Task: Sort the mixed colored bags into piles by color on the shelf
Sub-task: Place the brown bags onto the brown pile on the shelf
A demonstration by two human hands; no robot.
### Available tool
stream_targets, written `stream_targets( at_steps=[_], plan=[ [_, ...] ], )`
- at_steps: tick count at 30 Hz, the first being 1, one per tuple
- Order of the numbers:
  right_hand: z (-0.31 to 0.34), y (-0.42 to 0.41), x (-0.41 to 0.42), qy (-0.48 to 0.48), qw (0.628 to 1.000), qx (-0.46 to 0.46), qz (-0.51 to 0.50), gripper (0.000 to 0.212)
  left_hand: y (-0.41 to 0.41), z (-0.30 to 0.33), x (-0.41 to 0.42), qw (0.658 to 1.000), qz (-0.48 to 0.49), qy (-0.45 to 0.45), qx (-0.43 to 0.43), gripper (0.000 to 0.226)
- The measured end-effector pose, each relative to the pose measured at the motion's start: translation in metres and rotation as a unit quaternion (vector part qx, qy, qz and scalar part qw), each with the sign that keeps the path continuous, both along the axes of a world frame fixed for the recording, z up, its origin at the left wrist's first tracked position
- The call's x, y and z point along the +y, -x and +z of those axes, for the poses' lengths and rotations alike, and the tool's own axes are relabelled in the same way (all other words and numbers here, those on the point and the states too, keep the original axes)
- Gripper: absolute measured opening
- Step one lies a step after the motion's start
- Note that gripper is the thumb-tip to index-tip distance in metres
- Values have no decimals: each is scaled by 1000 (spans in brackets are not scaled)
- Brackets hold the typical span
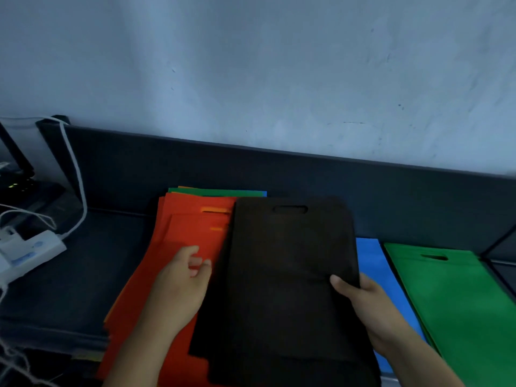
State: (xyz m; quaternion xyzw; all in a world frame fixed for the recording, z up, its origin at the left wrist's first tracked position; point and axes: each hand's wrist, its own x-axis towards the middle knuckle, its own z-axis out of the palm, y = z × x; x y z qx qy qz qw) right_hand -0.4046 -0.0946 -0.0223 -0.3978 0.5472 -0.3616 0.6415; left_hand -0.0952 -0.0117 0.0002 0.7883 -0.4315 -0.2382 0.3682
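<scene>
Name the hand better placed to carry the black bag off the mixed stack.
Right. The right hand already grips the black bag at its right edge, thumb on top. The left hand only rests on the red bag beside it.

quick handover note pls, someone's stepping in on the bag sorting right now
Right hand grips the black bag by its right edge. Left hand is open, fingers on the red bag topping the mixed stack.
Done: a blue bag and a green bag lie separately at the right.
Left: place the black bag, then sort the stack; green and blue edges show at its back.
</scene>
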Motion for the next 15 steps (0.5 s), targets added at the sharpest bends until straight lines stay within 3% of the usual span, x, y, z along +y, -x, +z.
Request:
stream_targets(
  at_steps=[2,5,7,15],
  plan=[
    [3,6,2,6,1000,-25,1,24,16,8,-6,998,-21,-4,61,48],
    [3,18,2,7,999,-40,4,27,39,17,-13,981,-56,8,186,22],
    [0,24,1,12,999,-35,5,28,51,20,-16,967,-60,35,247,20],
    [-8,40,-2,34,999,-12,-39,25,72,17,-22,962,-23,62,264,31]
  ],
)
